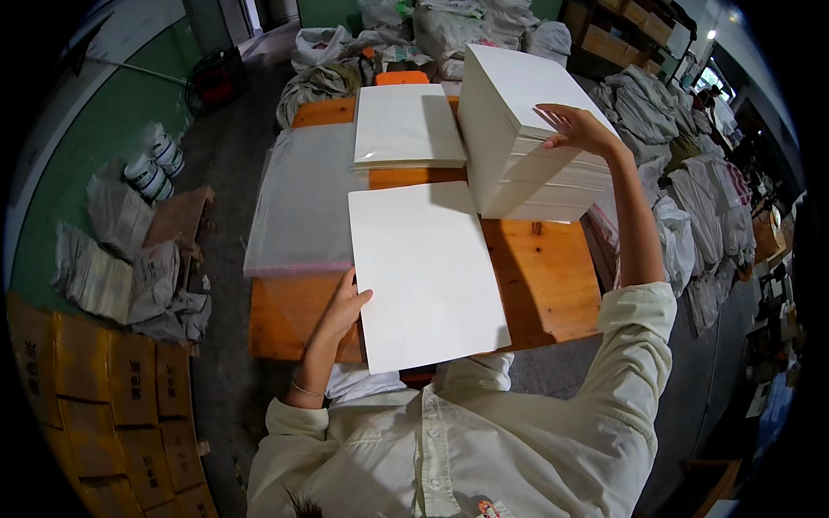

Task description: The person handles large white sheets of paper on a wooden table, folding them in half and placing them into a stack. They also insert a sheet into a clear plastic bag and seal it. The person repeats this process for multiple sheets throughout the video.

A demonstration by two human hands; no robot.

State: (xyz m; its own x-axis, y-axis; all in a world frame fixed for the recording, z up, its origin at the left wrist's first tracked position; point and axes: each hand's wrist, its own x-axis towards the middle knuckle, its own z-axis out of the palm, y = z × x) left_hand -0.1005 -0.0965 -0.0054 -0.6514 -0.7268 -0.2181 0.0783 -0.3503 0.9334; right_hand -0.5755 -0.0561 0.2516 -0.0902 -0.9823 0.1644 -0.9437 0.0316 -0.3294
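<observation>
A white sheet with rounded corners [427, 276] lies over the near part of the table and reaches past its front edge. My left hand [344, 306] grips its left edge, thumb on top and fingers beneath. At the back right rises a tall stack of white sheets [509, 164]. Over its top, at the near edge, is my right hand [574, 129], fingers stretched and thumb apart; whether it touches the top sheet is hard to tell. A pile of clear plastic bags [302, 203] lies flat on the left. Behind the white sheet sits a lower stack of sheets in clear plastic [408, 125].
The wooden table [540, 281] carries all of this. An orange stool or seat [401, 78] shows beyond its far edge. Cardboard boxes [129, 414] are piled at the lower left, with plastic-wrapped bundles [108, 276] above. Filled sacks [648, 112] crowd the right side.
</observation>
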